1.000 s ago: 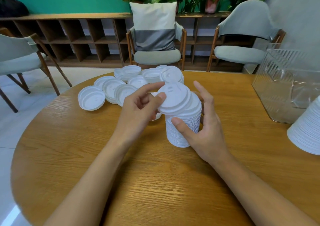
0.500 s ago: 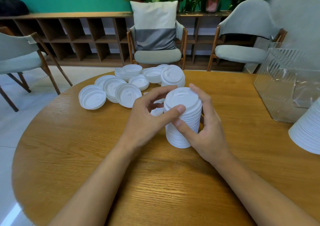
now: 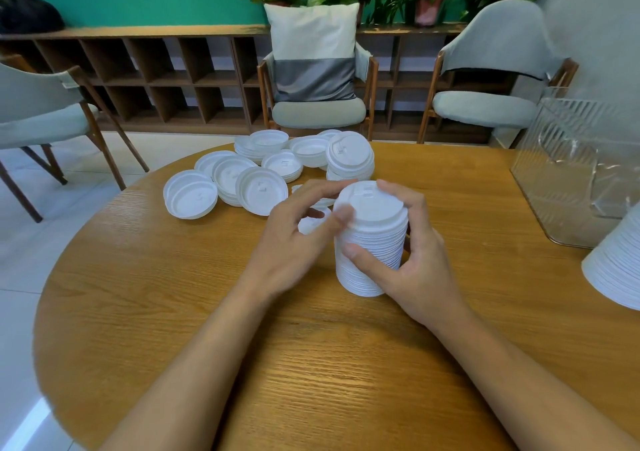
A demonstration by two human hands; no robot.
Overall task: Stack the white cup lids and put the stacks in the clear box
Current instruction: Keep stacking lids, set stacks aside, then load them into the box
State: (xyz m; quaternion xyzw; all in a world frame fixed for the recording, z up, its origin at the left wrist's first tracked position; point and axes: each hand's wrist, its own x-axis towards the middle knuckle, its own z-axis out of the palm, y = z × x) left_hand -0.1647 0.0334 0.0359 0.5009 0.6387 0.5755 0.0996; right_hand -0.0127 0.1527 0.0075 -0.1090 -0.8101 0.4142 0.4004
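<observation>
The fingers (image 3: pixel 393 189) of the right hand (image 3: pixel 422 270) are curled round the tall stack (image 3: pixel 375 239) of white lids, with the thumb pressed on its near wall. The fingers (image 3: pixel 320 189) of the left hand (image 3: pixel 294 239) are curled about the top lid (image 3: pixel 372 204), thumb at its rim (this hand is blurred, so exact contact cannot be read). The stack stands upright on the counter (image 3: pixel 311 364).

The step in hand is judged to be stacking: the top lid is being seated.

Beyond the hands, loose lids (image 3: pixel 259 191) and a short stack (image 3: pixel 349 159) lie ungathered. The clear box (image 3: pixel 571 173) stands at the right.

Next, more lids are to be added, or the stack carried to the box. A firm two-handed grip would be called for.
</observation>
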